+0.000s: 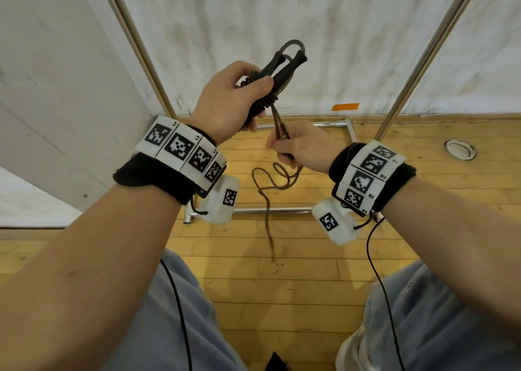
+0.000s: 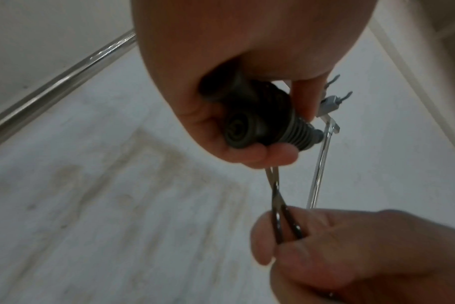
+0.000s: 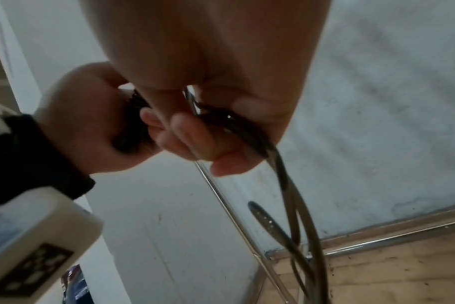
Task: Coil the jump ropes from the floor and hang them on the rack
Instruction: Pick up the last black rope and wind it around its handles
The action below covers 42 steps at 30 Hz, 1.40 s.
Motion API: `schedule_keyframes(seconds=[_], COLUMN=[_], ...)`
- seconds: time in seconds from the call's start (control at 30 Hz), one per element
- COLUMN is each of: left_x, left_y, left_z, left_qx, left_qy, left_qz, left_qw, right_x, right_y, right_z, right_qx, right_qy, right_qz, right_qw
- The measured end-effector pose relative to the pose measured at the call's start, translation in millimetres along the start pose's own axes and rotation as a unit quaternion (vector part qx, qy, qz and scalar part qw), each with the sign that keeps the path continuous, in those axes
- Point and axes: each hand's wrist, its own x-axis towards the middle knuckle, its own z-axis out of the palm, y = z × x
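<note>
Left hand (image 1: pixel 228 100) grips both jump-rope handles (image 1: pixel 277 66), right hand (image 1: pixel 301 148) pinches the limp, slippery-looking cord (image 1: pixel 277 122); best held doubled near the handles.

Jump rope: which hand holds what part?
Left hand grips the dark ribbed jump rope handles together; right hand pinches the brown cord just below them.

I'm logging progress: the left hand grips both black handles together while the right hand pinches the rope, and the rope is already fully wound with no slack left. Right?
Not quite. The left hand does grip both black handles and the right hand pinches the rope, but slack remains: the head view shows loose rope looping and trailing below the right hand.
</note>
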Motion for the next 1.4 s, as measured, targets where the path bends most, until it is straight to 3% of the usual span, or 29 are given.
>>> schedule_keyframes(seconds=[0.17, 0.3, 0.43, 0.57, 0.7, 0.87, 1.0, 1.13, 1.23, 1.3, 1.4], left_x=[5.7, 12.2, 17.1, 13.8, 8.0, 1.3, -8.4, -14.6, -15.5, -16.6, -17.6], left_y=[-14.8, -25.8, -34.3, -37.3, -37.7, -27.5, -19.2, -16.3, -16.6, -14.8, -10.6], left_z=[-4.3, -6.6, -12.4, -2.3, 11.6, 19.1, 21.8, 32.3, 34.0, 30.8, 27.2], left_qx=[0.14, 0.244, 0.364, 0.427, 0.42, 0.375, 0.342, 0.348, 0.355, 0.322, 0.245], left_qy=[0.029, 0.048, 0.046, -0.043, -0.162, -0.218, -0.195, -0.124, -0.109, -0.105, -0.06], left_qz=[0.015, 0.021, 0.008, -0.003, 0.012, 0.062, 0.081, 0.079, 0.087, 0.096, 0.096], left_qw=[0.99, 0.968, 0.93, 0.903, 0.893, 0.899, 0.916, 0.926, 0.924, 0.936, 0.963], right_x=[1.9, -0.3, -8.3, -12.6, -13.6, -13.5, -12.8, -8.2, -7.0, -7.0, -4.7], right_y=[5.1, 1.6, -6.7, -11.9, -9.1, -7.9, -10.8, -9.6, -4.5, 0.5, 7.6], right_z=[-2.2, -4.1, -11.3, -22.5, -26.8, -39.5, -47.1, -49.5, -53.2, -56.4, -52.0], right_qx=[-0.213, -0.297, -0.394, -0.372, -0.361, -0.285, -0.21, -0.116, -0.036, 0.092, 0.237], right_qy=[0.09, 0.087, 0.088, 0.084, 0.116, 0.172, 0.185, 0.191, 0.172, 0.128, 0.078], right_qz=[-0.032, -0.059, -0.098, -0.126, -0.131, -0.105, -0.098, -0.09, -0.056, -0.033, -0.023], right_qw=[0.972, 0.949, 0.91, 0.916, 0.916, 0.937, 0.955, 0.971, 0.983, 0.987, 0.968])
